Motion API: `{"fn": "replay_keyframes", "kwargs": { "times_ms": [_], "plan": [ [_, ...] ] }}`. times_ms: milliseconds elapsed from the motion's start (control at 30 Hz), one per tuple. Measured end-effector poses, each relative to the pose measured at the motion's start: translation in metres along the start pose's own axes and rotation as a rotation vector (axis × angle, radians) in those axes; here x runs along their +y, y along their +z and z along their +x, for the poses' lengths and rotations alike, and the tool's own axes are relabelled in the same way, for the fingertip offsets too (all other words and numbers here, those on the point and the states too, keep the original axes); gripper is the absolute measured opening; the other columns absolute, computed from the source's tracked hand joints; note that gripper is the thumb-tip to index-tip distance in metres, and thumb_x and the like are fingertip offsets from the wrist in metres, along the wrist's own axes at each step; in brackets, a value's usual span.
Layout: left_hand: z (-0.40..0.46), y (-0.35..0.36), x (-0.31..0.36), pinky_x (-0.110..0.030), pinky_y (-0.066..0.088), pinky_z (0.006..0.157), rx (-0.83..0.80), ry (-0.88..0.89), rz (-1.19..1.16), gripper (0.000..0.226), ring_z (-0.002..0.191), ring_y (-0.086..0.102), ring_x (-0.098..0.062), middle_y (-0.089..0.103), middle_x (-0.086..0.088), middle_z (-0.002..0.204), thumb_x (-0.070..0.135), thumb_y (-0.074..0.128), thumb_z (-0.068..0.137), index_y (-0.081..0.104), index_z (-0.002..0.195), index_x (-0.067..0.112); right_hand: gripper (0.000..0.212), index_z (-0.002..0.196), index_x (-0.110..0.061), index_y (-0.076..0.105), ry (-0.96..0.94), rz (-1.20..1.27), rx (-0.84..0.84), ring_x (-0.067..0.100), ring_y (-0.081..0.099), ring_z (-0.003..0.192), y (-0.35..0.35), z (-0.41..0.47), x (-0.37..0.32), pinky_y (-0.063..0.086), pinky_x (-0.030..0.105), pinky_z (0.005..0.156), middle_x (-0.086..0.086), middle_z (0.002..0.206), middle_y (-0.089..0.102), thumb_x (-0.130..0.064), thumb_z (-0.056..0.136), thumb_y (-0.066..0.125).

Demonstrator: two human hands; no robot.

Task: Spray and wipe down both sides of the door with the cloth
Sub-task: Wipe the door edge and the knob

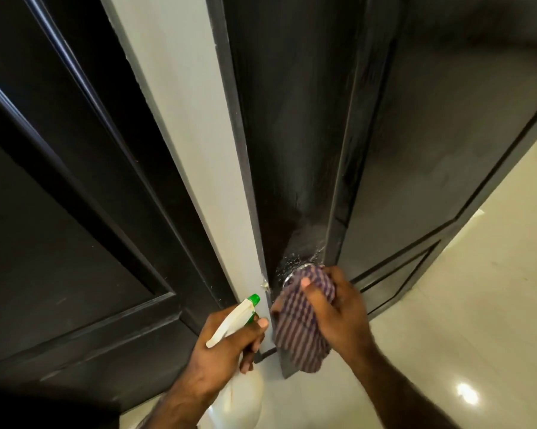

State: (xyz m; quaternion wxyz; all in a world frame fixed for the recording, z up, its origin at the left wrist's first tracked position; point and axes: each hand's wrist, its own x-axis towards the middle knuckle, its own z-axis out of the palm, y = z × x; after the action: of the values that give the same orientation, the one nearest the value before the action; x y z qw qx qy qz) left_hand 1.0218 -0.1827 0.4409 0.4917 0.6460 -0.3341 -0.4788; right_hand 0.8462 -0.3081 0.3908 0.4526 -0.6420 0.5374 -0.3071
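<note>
Left hand round spray bottle — right-hand fingers bunching cloth against door

Dim; glare spot on floor; wide-angle edge bending; slight softness

Two hands are in view: the left hand and the right hand. There is one spray bottle, white with one green nozzle tip, and one striped cloth. Two dark doors show: one panelled door on the left side and one open door in the middle, seen along its face. One shiny round knob shows on the open door, mostly covered by the cloth. One pale strip of wall stands between the two doors. One patch of spray droplets sits on the open door just above the knob. One bright light reflection lies on the one pale floor.
</note>
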Motion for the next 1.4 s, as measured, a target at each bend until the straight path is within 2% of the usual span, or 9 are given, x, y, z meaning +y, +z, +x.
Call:
{"fn": "replay_keyframes", "kwargs": {
  "times_ms": [200, 333, 500, 667, 867, 1033, 1133, 1267, 1400],
  "plan": [
    [0.021, -0.003, -0.011, -0.041, 0.048, 0.058, -0.135, 0.047, -0.066, 0.035, 0.046, 0.048, -0.028, 0.061, -0.025, 0.068, 0.034, 0.077, 0.088, 0.069, 0.079, 0.001, 0.054, 0.127, -0.004, 0.074, 0.729, 0.942, -0.065, 0.040, 0.072, 0.114, 0.015, -0.007, 0.018, 0.058, 0.047, 0.094, 0.023, 0.121, 0.077, -0.049, 0.099, 0.064],
    [0.034, -0.016, -0.017, -0.041, 0.047, 0.057, -0.192, 0.082, -0.063, 0.032, 0.045, 0.049, -0.029, 0.059, -0.028, 0.069, 0.031, 0.076, 0.090, 0.069, 0.081, 0.002, 0.033, 0.133, -0.020, 0.067, 0.295, 0.637, 0.020, 0.027, 0.076, 0.105, 0.015, -0.018, 0.013, 0.062, 0.045, 0.092, 0.008, 0.117, 0.079, -0.031, 0.101, 0.070],
    [0.044, -0.035, -0.022, -0.038, 0.053, 0.060, -0.240, 0.044, -0.025, 0.035, 0.047, 0.054, -0.026, 0.064, -0.023, 0.070, 0.039, 0.077, 0.085, 0.072, 0.088, 0.005, 0.073, 0.142, -0.033, 0.052, -0.092, -0.395, 0.119, 0.010, 0.061, 0.111, 0.023, -0.018, -0.003, 0.059, 0.026, 0.089, -0.013, 0.128, 0.060, -0.038, 0.080, 0.090],
    [0.057, -0.040, -0.017, -0.033, 0.046, 0.050, -0.290, 0.112, -0.060, 0.045, 0.043, 0.049, -0.022, 0.058, -0.031, 0.068, 0.039, 0.082, 0.081, 0.068, 0.086, -0.004, 0.020, 0.106, -0.032, 0.063, -0.085, 0.069, 0.222, 0.013, 0.074, 0.083, 0.026, -0.011, -0.018, 0.066, 0.044, 0.074, -0.006, 0.092, 0.075, -0.050, 0.095, 0.064],
    [0.064, -0.041, -0.008, -0.038, 0.047, 0.055, -0.329, 0.114, 0.001, 0.028, 0.047, 0.051, -0.022, 0.061, -0.017, 0.063, 0.030, 0.077, 0.093, 0.068, 0.084, 0.005, 0.037, 0.122, -0.018, 0.061, 0.580, 0.740, 0.269, 0.032, 0.065, 0.115, 0.030, 0.002, -0.036, 0.049, 0.052, 0.112, 0.010, 0.127, 0.067, -0.051, 0.107, 0.055],
    [0.068, -0.042, -0.013, -0.034, 0.048, 0.053, -0.333, 0.160, -0.017, 0.020, 0.049, 0.054, -0.022, 0.062, -0.020, 0.066, 0.032, 0.077, 0.096, 0.070, 0.087, 0.015, 0.040, 0.126, -0.035, 0.058, 0.099, 0.060, 0.151, 0.015, 0.071, 0.109, 0.021, -0.017, -0.024, 0.060, 0.022, 0.078, -0.008, 0.119, 0.071, -0.063, 0.098, 0.062],
    [0.071, -0.040, -0.020, -0.033, 0.041, 0.048, -0.339, 0.152, -0.125, 0.034, 0.045, 0.047, -0.023, 0.053, -0.034, 0.068, 0.039, 0.081, 0.083, 0.069, 0.082, 0.007, 0.045, 0.128, -0.045, 0.053, -0.203, -0.195, 0.073, 0.005, 0.071, 0.104, 0.014, -0.026, -0.002, 0.059, 0.023, 0.085, -0.012, 0.116, 0.071, -0.049, 0.091, 0.077],
    [0.070, -0.028, -0.016, -0.035, 0.044, 0.050, -0.353, 0.146, -0.085, 0.031, 0.045, 0.049, -0.022, 0.058, -0.026, 0.066, 0.041, 0.081, 0.082, 0.071, 0.080, 0.012, 0.014, 0.113, -0.036, 0.060, -0.153, 0.007, 0.095, 0.013, 0.075, 0.090, 0.013, -0.013, -0.013, 0.064, 0.034, 0.075, -0.008, 0.101, 0.075, -0.038, 0.102, 0.067],
    [0.064, -0.021, -0.011, -0.036, 0.046, 0.051, -0.362, 0.166, -0.044, 0.014, 0.047, 0.051, -0.018, 0.060, -0.013, 0.064, 0.030, 0.077, 0.089, 0.072, 0.079, 0.021, 0.035, 0.109, -0.023, 0.073, 0.235, 0.451, 0.240, 0.036, 0.074, 0.100, 0.023, 0.000, -0.024, 0.061, 0.057, 0.094, 0.011, 0.100, 0.078, -0.053, 0.102, 0.057]
  ]
}}
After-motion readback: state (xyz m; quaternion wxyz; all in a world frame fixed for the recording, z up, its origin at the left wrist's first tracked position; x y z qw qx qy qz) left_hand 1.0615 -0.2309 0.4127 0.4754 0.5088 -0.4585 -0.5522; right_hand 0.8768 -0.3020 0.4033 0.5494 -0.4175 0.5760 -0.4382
